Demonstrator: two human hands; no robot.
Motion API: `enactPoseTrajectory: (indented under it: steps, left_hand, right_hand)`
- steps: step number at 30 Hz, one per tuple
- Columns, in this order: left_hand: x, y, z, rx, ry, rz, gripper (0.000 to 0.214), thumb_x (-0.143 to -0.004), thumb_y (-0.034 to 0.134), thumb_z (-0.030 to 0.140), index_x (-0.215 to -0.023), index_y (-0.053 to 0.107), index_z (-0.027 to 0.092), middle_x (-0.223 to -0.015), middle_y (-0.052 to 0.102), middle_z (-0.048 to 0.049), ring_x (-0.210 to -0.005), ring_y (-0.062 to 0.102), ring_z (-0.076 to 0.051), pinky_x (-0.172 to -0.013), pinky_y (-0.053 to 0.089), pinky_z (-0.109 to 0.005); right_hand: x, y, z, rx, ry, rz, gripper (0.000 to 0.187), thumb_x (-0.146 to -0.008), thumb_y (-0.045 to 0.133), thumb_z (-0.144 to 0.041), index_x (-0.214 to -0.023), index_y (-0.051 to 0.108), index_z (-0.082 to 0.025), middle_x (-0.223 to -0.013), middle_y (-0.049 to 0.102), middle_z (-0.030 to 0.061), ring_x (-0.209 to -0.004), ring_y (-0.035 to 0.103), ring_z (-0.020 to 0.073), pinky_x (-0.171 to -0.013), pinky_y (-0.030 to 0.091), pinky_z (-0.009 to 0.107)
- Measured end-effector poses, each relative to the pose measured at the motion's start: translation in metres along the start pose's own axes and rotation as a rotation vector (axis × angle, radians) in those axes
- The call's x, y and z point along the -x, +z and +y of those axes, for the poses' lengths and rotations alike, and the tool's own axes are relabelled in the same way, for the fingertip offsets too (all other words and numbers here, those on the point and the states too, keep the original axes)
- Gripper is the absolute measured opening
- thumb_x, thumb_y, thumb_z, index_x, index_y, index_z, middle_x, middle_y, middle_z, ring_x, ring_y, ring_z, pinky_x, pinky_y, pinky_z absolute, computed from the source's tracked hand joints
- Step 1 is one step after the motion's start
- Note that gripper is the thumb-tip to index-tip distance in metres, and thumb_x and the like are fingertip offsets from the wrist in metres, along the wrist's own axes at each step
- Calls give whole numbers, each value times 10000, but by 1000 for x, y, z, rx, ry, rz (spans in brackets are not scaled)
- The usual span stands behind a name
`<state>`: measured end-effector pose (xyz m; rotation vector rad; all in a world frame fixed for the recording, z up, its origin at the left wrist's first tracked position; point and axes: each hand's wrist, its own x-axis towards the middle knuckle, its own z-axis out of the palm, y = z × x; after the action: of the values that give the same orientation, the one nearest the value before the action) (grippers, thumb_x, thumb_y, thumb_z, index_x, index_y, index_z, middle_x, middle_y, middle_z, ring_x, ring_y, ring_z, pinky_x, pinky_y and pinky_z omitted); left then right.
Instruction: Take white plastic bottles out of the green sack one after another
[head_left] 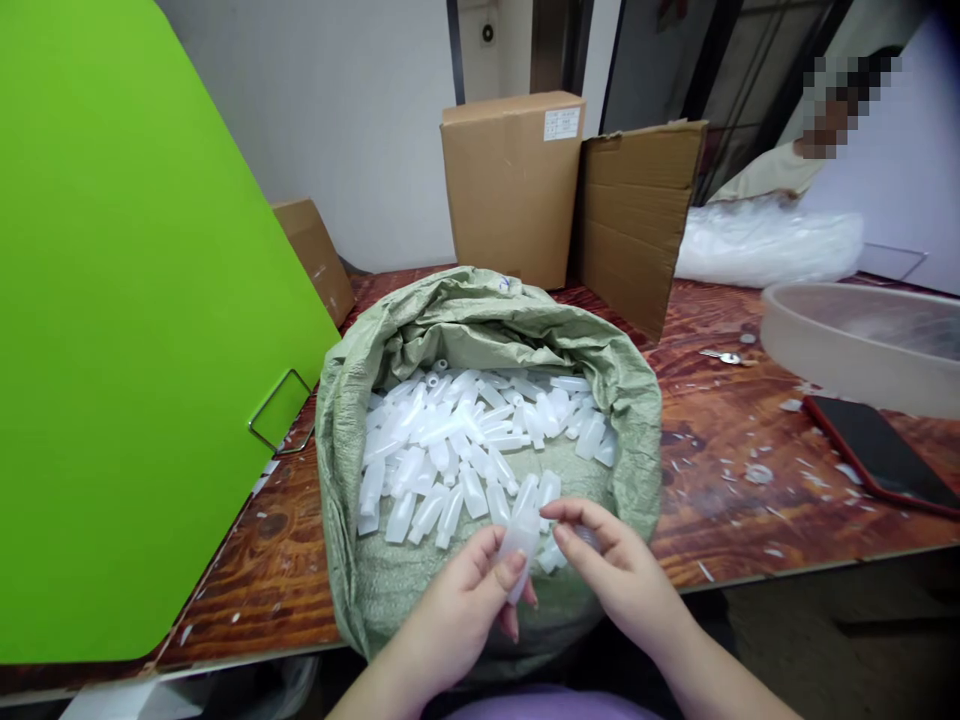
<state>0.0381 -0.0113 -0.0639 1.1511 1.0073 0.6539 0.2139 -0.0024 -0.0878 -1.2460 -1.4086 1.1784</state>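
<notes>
Left hand (472, 588) and right hand (622, 560) above sack (337, 480)

Holding translucent tube (524, 540) between left thumb and fingers, over the sack's near side. Bending right fingers close to its upper end; cannot tell whether gripping. Beyond, heaped tubes (450, 430) inside; then phone (885, 455) on table (720, 420).

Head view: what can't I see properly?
All in the head view:
Pile of translucent white plastic bottles: top ones hide those beneath.
Right hand: its back hides most of the palm.
White rectangular paper label: print too small.
Round frosted plastic tub: cut off by right edge.
</notes>
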Motion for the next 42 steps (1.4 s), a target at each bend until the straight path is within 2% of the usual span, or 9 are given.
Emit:
enactPoseTrajectory:
  steps: [10, 17, 20, 22, 25, 28, 30, 36, 42]
  left_hand:
    - [7, -9, -3, -677, 70, 112, 295, -858, 485, 372, -1115, 529, 233, -1033, 617, -57, -927, 550, -224, -823, 408, -332]
    - [8, -9, 3, -88, -91, -91, 350, -845, 483, 477, -987, 491, 158, -753, 610, -32, -678, 548, -154, -670, 433, -282]
    - [8, -14, 0, -91, -39, 5, 294, -818, 538, 429, -934, 491, 163, -876, 616, -52, -827, 550, -172, -795, 411, -297]
    - [8, -20, -2, -147, -25, 60, 213, -811, 528, 348, -930, 493, 174, -905, 599, -36, -870, 541, -176, -829, 400, -299]
    - [3, -30, 4, -408, -28, 209, 163, -790, 468, 253, -940, 492, 193, -787, 575, 5, -761, 546, -169, -720, 415, -278]
    - [-23, -39, 29, -996, -1, 360, 205, -788, 468, 262, -975, 523, 203, -822, 616, -19, -757, 579, -202, -658, 419, -287]
    - [-53, -43, 50, -1309, -3, 341, 212, -761, 506, 228, -961, 567, 195, -932, 645, -61, -887, 594, -252, -727, 430, -321]
    - [-147, -44, 78, -1511, -113, 216, 170, -839, 548, 235, -970, 607, 145, -1063, 624, -80, -985, 582, -217, -873, 445, -408]
    - [-176, -45, 67, -1586, -290, 155, 214, -852, 569, 307, -981, 604, 139, -1035, 626, -75, -941, 599, -200, -837, 493, -410]
  right_hand:
    - [-3, -1, -4, 213, -57, -102, 131, -769, 526, -249, -756, 625, -164, -646, 557, 7, -614, 529, 133, -579, 437, 239]
    - [-6, -14, 0, 535, -592, 35, 105, -826, 484, -166, -821, 585, -196, -666, 582, 19, -619, 554, 140, -605, 456, 262]
    - [-14, -55, 3, 589, -455, 420, 137, -845, 519, -295, -906, 601, -204, -764, 633, 53, -690, 588, 189, -664, 463, 317]
    - [-19, -90, 2, 677, -165, 698, 270, -840, 508, -445, -833, 620, -199, -706, 626, 64, -645, 576, 217, -611, 430, 336]
    - [-23, -127, -1, 768, 77, 814, 380, -856, 429, -519, -946, 620, -203, -815, 651, 106, -611, 544, 216, -600, 390, 350]
    - [-25, -128, 3, 682, 13, 813, 417, -848, 447, -495, -1142, 543, -215, -928, 638, 107, -571, 520, 177, -589, 409, 325]
    - [-25, -114, 11, 596, -54, 768, 417, -828, 474, -502, -1104, 561, -202, -913, 635, 93, -586, 546, 172, -566, 428, 298]
    - [-19, -77, 37, 524, -154, 500, 296, -850, 486, -427, -1004, 584, -194, -900, 639, 73, -737, 618, 193, -655, 488, 293]
    - [-9, -79, 44, 563, -269, 347, 197, -871, 470, -352, -916, 588, -200, -860, 640, 59, -803, 621, 195, -714, 498, 288]
